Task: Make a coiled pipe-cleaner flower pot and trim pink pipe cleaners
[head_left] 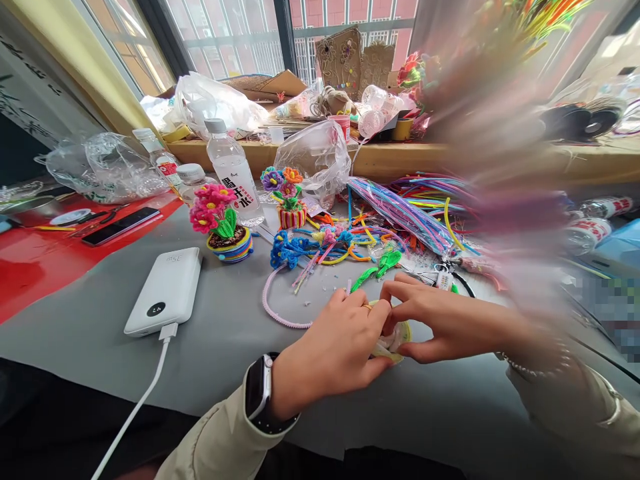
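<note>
Low over the grey table, my left hand and my right hand meet at a small round yellow-rimmed container. My left thumb and fingers close on its left side. The right thumb rests at its near rim while those fingers curl over the far side. Most of the container, and whatever lies inside, is hidden by my fingers. A pale pink coiled strip curves across the table to beside my left hand. Just beyond my hands lie green pipe-cleaner leaves.
Behind stand two pots of pipe-cleaner flowers and a water bottle. Bundled pipe cleaners lie farther right. At left are a white power bank with its cable and a phone. A blurred object covers the upper right.
</note>
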Available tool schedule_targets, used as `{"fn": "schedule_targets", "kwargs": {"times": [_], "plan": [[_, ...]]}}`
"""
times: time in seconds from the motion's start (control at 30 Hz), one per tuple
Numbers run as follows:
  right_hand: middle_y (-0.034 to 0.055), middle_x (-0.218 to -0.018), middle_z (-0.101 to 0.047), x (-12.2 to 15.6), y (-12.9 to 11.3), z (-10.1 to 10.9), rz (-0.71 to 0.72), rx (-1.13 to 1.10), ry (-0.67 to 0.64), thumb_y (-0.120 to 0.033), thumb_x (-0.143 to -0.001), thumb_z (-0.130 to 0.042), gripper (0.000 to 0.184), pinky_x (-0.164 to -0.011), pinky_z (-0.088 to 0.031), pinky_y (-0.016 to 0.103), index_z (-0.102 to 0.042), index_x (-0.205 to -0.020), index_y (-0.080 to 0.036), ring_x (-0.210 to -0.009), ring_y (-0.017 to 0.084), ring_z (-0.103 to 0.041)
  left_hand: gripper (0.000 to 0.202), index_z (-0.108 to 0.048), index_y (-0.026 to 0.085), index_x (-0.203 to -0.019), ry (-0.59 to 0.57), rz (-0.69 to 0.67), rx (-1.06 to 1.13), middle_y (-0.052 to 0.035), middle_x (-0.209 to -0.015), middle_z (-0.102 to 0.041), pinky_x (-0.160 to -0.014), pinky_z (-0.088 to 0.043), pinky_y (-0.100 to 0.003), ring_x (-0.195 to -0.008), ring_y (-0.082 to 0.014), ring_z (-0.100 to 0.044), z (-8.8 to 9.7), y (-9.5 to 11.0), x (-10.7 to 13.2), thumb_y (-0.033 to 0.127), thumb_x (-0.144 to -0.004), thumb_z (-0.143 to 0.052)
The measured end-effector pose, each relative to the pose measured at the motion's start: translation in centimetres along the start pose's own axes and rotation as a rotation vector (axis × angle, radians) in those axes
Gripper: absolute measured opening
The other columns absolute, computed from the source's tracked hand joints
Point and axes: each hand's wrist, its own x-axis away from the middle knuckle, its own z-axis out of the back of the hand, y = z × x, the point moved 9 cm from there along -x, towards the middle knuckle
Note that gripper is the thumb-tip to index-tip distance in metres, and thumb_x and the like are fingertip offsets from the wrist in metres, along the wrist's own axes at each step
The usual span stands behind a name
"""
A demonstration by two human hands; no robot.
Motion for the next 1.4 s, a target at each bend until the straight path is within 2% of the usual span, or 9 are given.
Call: {"fn": "schedule_targets", "kwargs": {"times": [0.17, 0.37, 0.67, 0.9, 1.07, 1.13, 1.27, 1.4], "plan": [[0.0039, -0.087, -0.051, 0.1, -0.4, -0.2, 0.032, -0.021, -0.04, -0.026, -0.083, -0.043, 0.021, -0.083, -0.032, 0.03, -0.063, -0.084, -0.019, -0.088, 0.014, -0.041, 0.026, -0.048, 0.017, -0.088, -0.035, 0.018, 0.078, -0.0044, -0.084, -0.055, -0.07, -0.034, -0.033, -0.08, -0.0202, -0.048, 0.1, -0.4, 0.1, 0.04, -0.075, -0.051], [0.0036, -0.09, -0.051, 0.2, 0.0, -0.3, 0.015, -0.08, -0.046, -0.042, -0.077, -0.052, 0.028, -0.083, -0.033, 0.028, -0.063, -0.09, -0.02, -0.091, 0.015, -0.04, 0.027, -0.048, 0.018, -0.09, -0.085, -0.015, 0.18, -0.0029, -0.088, -0.057, -0.071, -0.033, -0.032, -0.083, -0.0192, -0.048, -0.2, -0.9, 0.0, 0.041, -0.076, -0.05], [0.0047, -0.091, -0.05, -0.2, 0.2, -0.4, -0.034, -0.051, -0.028, -0.037, -0.074, -0.057, 0.022, -0.083, -0.035, 0.03, -0.066, -0.086, -0.021, -0.094, 0.017, -0.039, 0.03, -0.048, 0.019, -0.09, -0.125, -0.041, 0.163, -0.0018, -0.086, -0.057, -0.068, -0.031, -0.031, -0.082, -0.0194, -0.048, -0.7, -1.2, -0.3, 0.042, -0.072, -0.055], [0.0064, -0.091, -0.049, -0.3, 1.0, 0.8, -0.065, -0.063, 0.15, -0.04, -0.084, -0.041, 0.03, -0.082, -0.037, 0.032, -0.066, -0.09, -0.024, -0.091, 0.016, -0.044, 0.028, -0.049, 0.019, -0.088, -0.14, -0.025, 0.144, -0.001, -0.084, -0.056, -0.068, -0.03, -0.03, -0.082, -0.0187, -0.047, 0.0, -2.0, 0.0, 0.039, -0.069, -0.057], [0.0063, -0.09, -0.049, 0.6, 3.3, 2.9, -0.199, 0.019, 0.314, -0.037, -0.082, -0.045, 0.026, -0.08, -0.038, 0.031, -0.064, -0.089, -0.021, -0.088, 0.016, -0.046, 0.024, -0.051, 0.02, -0.085, -0.153, 0.031, 0.16, 0.0007, -0.08, -0.056, -0.07, -0.031, -0.028, -0.079, -0.0162, -0.047, 0.8, -3.5, 0.5, 0.036, -0.069, -0.057], [0.0055, -0.087, -0.051, 0.7, 4.4, 2.5, -0.256, 0.064, 0.261, -0.034, -0.08, -0.049, 0.02, -0.078, -0.039, 0.031, -0.064, -0.085, -0.021, -0.086, 0.016, -0.048, 0.023, -0.051, 0.02, -0.083, -0.159, 0.039, 0.165, 0.0008, -0.081, -0.056, -0.07, -0.031, -0.027, -0.08, -0.0157, -0.048, 0.9, -3.9, 0.6, 0.036, -0.069, -0.057], [0.0049, -0.086, -0.054, 0.2, 5.7, 0.3, -0.321, 0.123, 0.076, -0.028, -0.074, -0.057, 0.013, -0.074, -0.041, 0.031, -0.065, -0.082, -0.02, -0.085, 0.018, -0.049, 0.021, -0.053, 0.02, -0.084, -0.162, 0.022, 0.152, 0.0006, -0.083, -0.058, -0.071, -0.031, -0.027, -0.083, -0.0161, -0.048, 0.9, -3.9, 0.7, 0.035, -0.07, -0.056], [0.0059, -0.086, -0.055, -0.5, 6.1, -0.9, -0.371, 0.191, 0.061, -0.024, -0.072, -0.059, 0.011, -0.072, -0.042, 0.031, -0.064, -0.08, -0.018, -0.087, 0.019, -0.05, 0.024, -0.057, 0.02, -0.086, -0.145, 0.008, 0.091, -0.0011, -0.081, -0.058, -0.069, -0.031, -0.028, -0.082, -0.0171, -0.047, 0.8, -3.2, 0.6, 0.038, -0.069, -0.057]]}}
